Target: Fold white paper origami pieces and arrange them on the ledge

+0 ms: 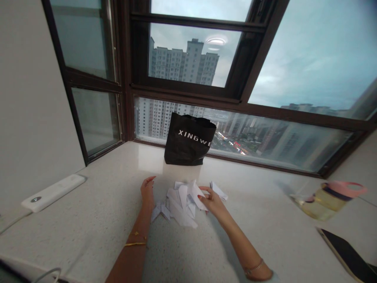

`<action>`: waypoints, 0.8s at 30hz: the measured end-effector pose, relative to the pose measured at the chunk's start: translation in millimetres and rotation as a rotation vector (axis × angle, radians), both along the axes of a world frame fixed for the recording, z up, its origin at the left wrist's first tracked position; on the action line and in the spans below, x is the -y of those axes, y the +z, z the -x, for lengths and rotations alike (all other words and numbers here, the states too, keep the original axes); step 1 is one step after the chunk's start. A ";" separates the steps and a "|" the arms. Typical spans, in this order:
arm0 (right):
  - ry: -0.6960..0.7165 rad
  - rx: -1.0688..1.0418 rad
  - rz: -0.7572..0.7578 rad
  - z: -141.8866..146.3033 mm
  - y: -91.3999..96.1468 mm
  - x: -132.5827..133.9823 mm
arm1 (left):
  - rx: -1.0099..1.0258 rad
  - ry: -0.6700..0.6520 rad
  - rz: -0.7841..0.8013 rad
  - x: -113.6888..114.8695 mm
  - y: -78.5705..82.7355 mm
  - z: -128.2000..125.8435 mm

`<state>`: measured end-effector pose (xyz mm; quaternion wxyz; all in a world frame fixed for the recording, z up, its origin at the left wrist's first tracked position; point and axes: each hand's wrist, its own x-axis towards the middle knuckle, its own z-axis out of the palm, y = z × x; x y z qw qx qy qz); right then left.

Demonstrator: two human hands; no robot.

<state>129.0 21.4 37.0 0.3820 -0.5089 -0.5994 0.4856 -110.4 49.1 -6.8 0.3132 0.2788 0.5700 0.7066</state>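
Several white folded paper planes lie in a small heap on the pale speckled counter. My right hand pinches one folded paper plane at the right side of the heap and holds it a little raised. My left hand lies on the counter just left of the heap, fingers stretched forward and holding nothing. A small folded plane sits beside my left wrist.
A black bag with white letters stands behind the heap against the window. A white power strip lies at the left. A jug of yellow liquid with a pink lid and a dark phone are at the right.
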 end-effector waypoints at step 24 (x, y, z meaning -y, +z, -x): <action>0.065 0.407 -0.437 28.0 -9.1 -10.7 | -0.370 -0.905 -0.001 15.7 5.2 -28.6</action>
